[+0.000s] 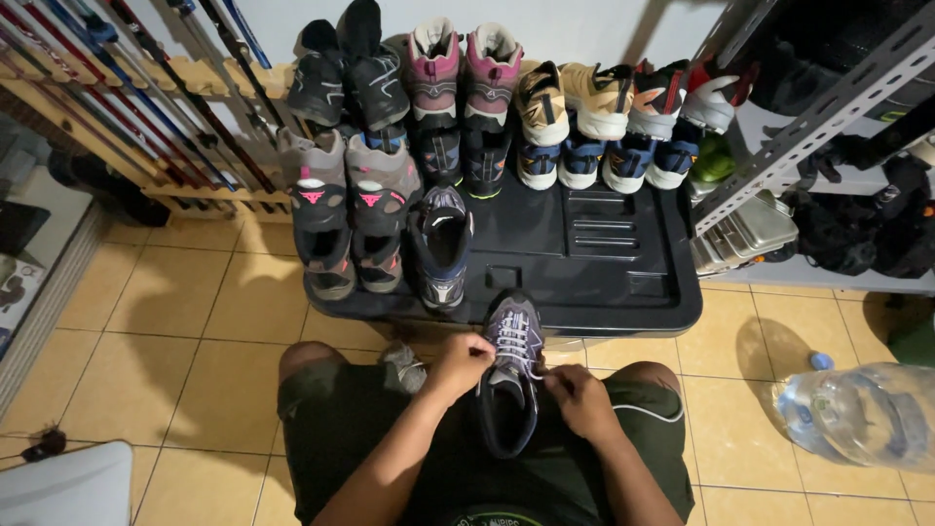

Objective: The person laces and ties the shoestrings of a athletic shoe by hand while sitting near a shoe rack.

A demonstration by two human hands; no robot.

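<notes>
A grey and purple hiking shoe (510, 375) with white laces rests on my lap, toe against the black bin lid (604, 282). My left hand (459, 362) pinches the laces on the shoe's left side. My right hand (579, 397) grips the lace ends on its right side, near the collar. Its matching shoe (440, 245) stands on the lid just ahead.
Several pairs of hiking boots (458, 88) stand in rows at the back of the lid. Trekking poles (146, 88) lean in a wooden rack at left. A metal shelf (808, 127) with gear is at right. A large clear water bottle (857, 414) lies on the tiled floor.
</notes>
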